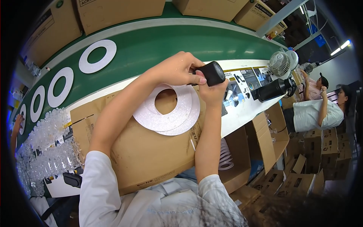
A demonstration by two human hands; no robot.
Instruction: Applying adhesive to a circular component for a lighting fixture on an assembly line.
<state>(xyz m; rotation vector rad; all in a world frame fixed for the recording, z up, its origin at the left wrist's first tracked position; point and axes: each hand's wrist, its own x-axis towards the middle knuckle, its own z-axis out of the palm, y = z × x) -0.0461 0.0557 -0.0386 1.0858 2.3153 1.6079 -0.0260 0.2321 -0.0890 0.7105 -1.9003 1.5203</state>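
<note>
Above the far right part of a cardboard sheet, both my hands meet at a black, blocky piece (214, 72) with rounded edges; its exact kind I cannot make out. My left hand (182, 69) grips its left end with thumb and bent fingers. From below, my right hand (211, 90) is closed around it, and most of those fingers are hidden behind the piece. Between my forearms, overlapping flat white speckled rings (189, 118) lie on the brown cardboard (151, 159), a little nearer to me than the hands.
Several white rings (107, 65) lie along the green surface (147, 53). Clear plastic pieces (53, 151) are piled at left. Printed boxes (247, 85), a black cylinder (273, 90) and a fan (280, 63) stand at right. An open carton (264, 142) is below. Two people are beyond.
</note>
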